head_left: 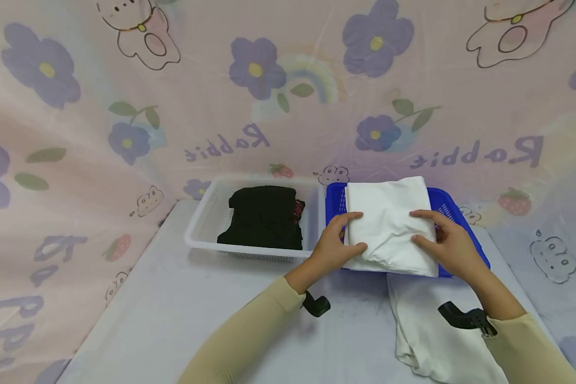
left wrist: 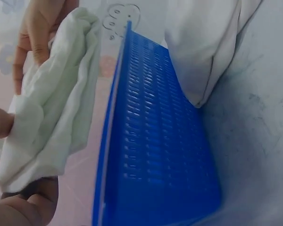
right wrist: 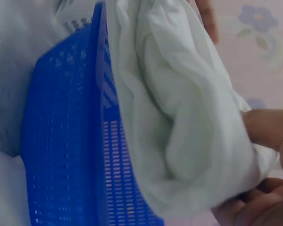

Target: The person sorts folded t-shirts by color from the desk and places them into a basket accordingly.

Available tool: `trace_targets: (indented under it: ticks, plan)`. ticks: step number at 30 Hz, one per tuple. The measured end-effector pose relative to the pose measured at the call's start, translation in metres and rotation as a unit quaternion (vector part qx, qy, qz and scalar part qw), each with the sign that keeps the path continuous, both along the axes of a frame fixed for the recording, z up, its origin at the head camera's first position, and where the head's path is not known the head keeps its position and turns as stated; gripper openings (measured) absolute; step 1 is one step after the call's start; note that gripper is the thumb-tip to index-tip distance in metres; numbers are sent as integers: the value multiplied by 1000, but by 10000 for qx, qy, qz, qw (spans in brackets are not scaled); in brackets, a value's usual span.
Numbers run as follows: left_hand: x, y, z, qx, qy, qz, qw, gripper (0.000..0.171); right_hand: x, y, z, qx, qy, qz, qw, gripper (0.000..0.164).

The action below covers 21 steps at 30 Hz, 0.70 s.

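A folded white cloth garment [head_left: 389, 224] is held by both hands above the blue basket [head_left: 448, 208]. My left hand [head_left: 333, 242] grips its left side, and my right hand [head_left: 453, 248] grips the right side. In the left wrist view, the left hand's thumb lies over the folded garment [left wrist: 61, 103] while other fingers are beneath it. The right wrist view shows the thick, layered edge of the garment [right wrist: 179, 108] raised over the blue basket's rim [right wrist: 100, 61]. Most of the basket's inside is hidden behind the cloth.
Left of the blue basket stands a white basket [head_left: 197, 226] with folded black clothing [head_left: 264, 218] and a red-patterned piece [head_left: 298, 210]. Another white garment [head_left: 432, 330] lies loosely on the white table [head_left: 163, 309] in front, partly under the right forearm. A printed curtain [head_left: 288, 122] hangs behind.
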State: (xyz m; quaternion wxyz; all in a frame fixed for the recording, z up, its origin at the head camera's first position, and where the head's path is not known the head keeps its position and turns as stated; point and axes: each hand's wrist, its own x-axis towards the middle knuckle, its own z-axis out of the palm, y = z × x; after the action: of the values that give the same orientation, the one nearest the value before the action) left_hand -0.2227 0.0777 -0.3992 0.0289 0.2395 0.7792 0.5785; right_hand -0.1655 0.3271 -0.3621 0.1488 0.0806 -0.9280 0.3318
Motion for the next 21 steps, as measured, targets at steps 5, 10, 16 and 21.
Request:
trace_targets:
  ticks: [5, 10, 16, 21]
  plan:
    - [-16, 18, -5, -78, -43, 235, 9997, 59, -23, 11, -8, -143, -55, -186, 9997, 46]
    - [-33, 34, -13, -378, 127, 393, 9984, 61, -44, 19, -23, -228, -164, -390, 9988, 45]
    - [-51, 50, -25, -422, -282, 458, 9977, 67, -64, 28, -41, -278, -304, -568, 9975, 44]
    - [-61, 64, -31, -246, -754, 619, 9949, 69, -74, 39, -56, -355, -305, -759, 9960, 43]
